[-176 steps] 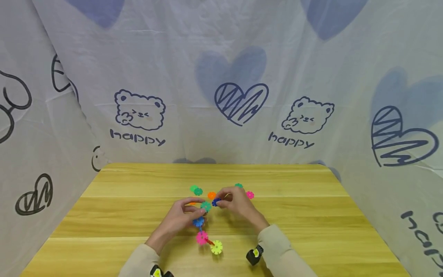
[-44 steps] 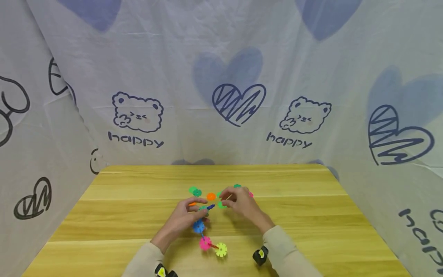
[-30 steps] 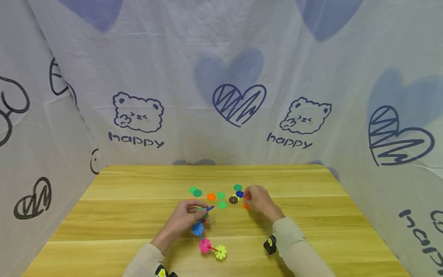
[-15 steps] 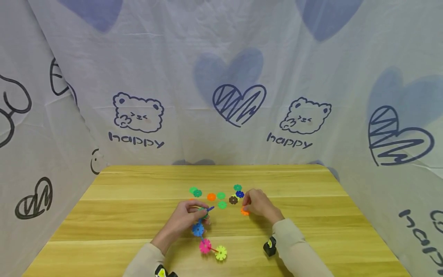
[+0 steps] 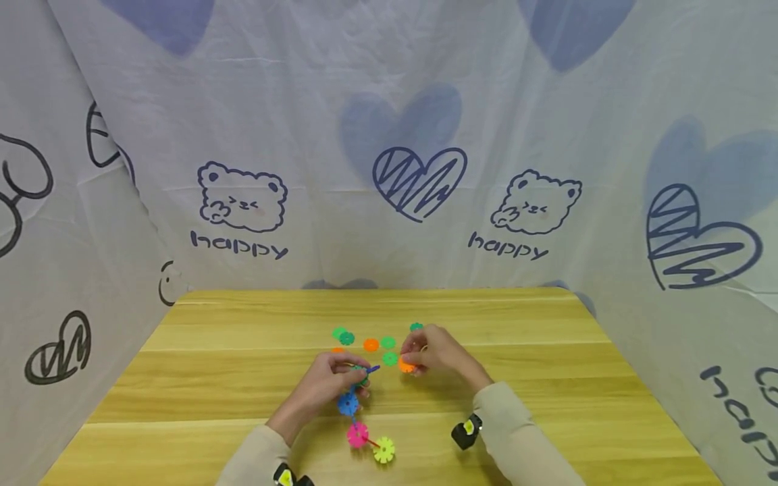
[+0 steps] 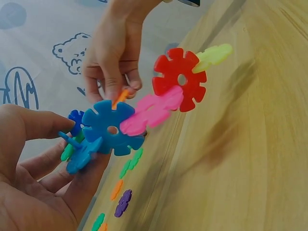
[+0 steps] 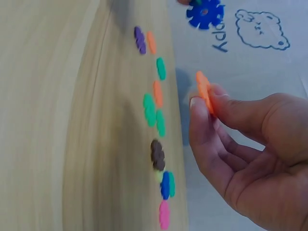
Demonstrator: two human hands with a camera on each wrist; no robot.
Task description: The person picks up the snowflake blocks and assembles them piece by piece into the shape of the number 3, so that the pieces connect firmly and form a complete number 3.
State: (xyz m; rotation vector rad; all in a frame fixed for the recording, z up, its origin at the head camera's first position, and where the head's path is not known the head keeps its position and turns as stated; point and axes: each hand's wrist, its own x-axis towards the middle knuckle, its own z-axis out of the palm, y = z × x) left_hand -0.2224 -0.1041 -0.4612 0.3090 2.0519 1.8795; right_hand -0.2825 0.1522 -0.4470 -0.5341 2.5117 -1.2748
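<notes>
My left hand [image 5: 319, 388] pinches one end of a linked chain of plastic snowflake discs. A green disc and a dark blue disc [image 7: 207, 13] are at its fingertips. From there hang blue discs [image 6: 113, 127], a pink disc [image 6: 153, 113], a red disc [image 6: 166, 72] and, at the free end, a yellow disc [image 6: 216, 56]. My right hand [image 5: 444, 352] pinches a loose orange snowflake disc [image 7: 205, 91] between thumb and fingers, above the table and just right of the dark blue disc, apart from it.
Loose discs lie in a band across the wooden table [image 5: 516, 324] beyond the hands: green [image 5: 390, 359], orange [image 5: 371, 345], brown [image 7: 157, 155], purple [image 7: 140, 40] and pink [image 7: 164, 215] among them. A printed white cloth [image 5: 328, 223] hangs behind and beside the table.
The dark blue disc passed from my right hand onto the chain's green disc. My right hand then went right, picked up the orange disc and brought it left. The left hand stayed nearly still.
</notes>
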